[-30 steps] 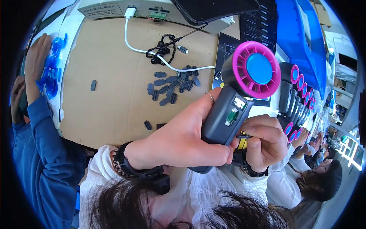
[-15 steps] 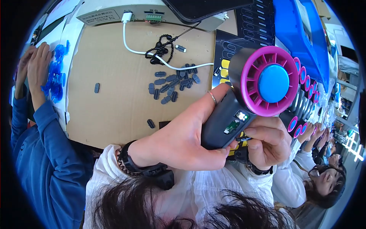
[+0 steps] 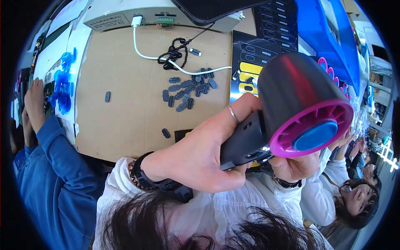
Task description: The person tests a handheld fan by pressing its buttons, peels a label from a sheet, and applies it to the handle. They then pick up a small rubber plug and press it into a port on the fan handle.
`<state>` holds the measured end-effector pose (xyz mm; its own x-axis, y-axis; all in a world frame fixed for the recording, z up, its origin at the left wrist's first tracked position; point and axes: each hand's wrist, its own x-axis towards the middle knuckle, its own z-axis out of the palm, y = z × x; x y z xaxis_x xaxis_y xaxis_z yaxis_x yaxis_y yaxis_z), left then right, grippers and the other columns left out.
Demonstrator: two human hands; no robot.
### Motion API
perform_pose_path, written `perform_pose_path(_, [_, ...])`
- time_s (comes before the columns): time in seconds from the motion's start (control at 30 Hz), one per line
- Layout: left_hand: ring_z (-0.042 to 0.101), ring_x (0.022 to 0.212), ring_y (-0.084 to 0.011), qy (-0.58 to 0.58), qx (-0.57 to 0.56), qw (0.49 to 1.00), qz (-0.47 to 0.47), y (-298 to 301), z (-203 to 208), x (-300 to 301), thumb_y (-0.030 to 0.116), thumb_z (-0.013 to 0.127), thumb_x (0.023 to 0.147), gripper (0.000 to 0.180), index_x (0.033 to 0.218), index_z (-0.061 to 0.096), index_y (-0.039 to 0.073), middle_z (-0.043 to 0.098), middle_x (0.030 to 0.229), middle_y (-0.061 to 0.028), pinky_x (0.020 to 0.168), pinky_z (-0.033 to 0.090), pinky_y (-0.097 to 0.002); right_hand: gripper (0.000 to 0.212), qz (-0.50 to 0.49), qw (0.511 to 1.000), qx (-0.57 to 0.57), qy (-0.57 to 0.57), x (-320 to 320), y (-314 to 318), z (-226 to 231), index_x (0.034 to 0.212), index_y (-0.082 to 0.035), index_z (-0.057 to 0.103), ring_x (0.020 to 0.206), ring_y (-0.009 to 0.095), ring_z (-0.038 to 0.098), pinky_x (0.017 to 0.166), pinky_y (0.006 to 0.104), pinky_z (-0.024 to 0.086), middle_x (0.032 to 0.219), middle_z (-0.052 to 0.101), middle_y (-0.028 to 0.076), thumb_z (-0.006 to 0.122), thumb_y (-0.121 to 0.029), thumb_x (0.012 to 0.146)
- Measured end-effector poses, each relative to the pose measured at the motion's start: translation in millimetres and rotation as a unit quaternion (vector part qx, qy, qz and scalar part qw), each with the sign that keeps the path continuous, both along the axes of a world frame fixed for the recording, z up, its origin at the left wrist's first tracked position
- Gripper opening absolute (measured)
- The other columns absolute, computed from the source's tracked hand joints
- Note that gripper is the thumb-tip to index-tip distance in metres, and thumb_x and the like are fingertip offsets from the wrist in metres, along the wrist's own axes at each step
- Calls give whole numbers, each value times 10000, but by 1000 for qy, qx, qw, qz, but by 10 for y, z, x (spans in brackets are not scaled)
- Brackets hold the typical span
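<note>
My left hand (image 3: 204,156) is wrapped round the dark handle of a handheld fan (image 3: 306,87). Its cup-shaped head has a magenta ring and a blue centre, now facing down toward the lower right. My right hand (image 3: 296,166) is partly hidden beneath the fan head, fingers pinched against the handle's side. Between its fingertips shows a small dark plug (image 3: 264,158), only partly visible. On the board beyond my left hand lies a pile of small grey oval plugs (image 3: 187,89). Single plugs (image 3: 107,96) lie apart from the pile.
A pale metal box (image 3: 112,21) stands at the back, with a white cable (image 3: 139,48) plugged in. A black beaded cord (image 3: 171,56) lies before it. Black sticker sheets (image 3: 254,52) and a blue bin (image 3: 341,46) are at right. Co-workers sit either side; a blue sleeve (image 3: 62,146) is at left.
My left hand has tilted the fan, turning its magenta face downward and showing the dark back of its head. My right hand has become more covered by it. The left co-worker's hands have moved.
</note>
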<state>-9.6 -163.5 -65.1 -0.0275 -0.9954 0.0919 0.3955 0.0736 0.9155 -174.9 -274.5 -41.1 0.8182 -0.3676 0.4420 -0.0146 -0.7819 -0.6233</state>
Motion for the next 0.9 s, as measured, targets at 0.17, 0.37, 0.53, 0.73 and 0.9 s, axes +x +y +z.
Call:
perform_pose_path(0.17, [533, 711, -95, -24, 11, 999, 39, 4, 29, -6, -53, 585, 635, 310, 941, 564, -5, 569, 761, -24, 628, 432, -251, 293, -54, 998, 37, -20, -35, 103, -65, 790, -37, 677, 828, 297, 629, 761, 361, 485, 844, 653, 125, 813, -160, 561])
perform_pose_path(0.37, [474, 781, -116, -99, -14, 995, 27, 6, -11, -22, -21, 550, 616, 640, 1220, 341, 24, 476, 927, -74, 683, 417, -245, 297, -40, 999, 36, 7, -29, 70, -27, 803, -23, 672, 816, 293, 629, 753, 359, 486, 842, 651, 128, 807, -154, 573])
perform_pose_path(0.53, [478, 777, -105, -84, -26, 996, 33, 9, -57, -35, -16, 553, 634, 635, 1225, 326, 24, 473, 924, -69, 687, 417, -244, 223, -2, 999, 37, -1, -12, -10, -51, 798, -17, 657, 751, 261, 621, 680, 316, 487, 818, 642, 116, 768, -115, 631])
perform_pose_path(0.73, [478, 837, -95, -10, 58, 996, 69, -9, -125, -97, 4, 593, 670, 615, 1217, 314, -33, 465, 948, -63, 734, 405, -244, 127, 14, 995, 91, 31, 70, -41, -145, 781, 18, 581, 705, 172, 537, 640, 260, 405, 795, 577, 114, 619, -103, 768])
perform_pose_path(0.9, [470, 783, -66, 77, 125, 988, 54, -5, -121, -81, 50, 615, 691, 584, 1176, 312, -64, 460, 874, -36, 675, 414, -225, 116, 0, 986, 161, 51, 86, -36, -155, 800, 28, 566, 716, 172, 527, 648, 260, 403, 797, 565, 133, 578, -87, 791])
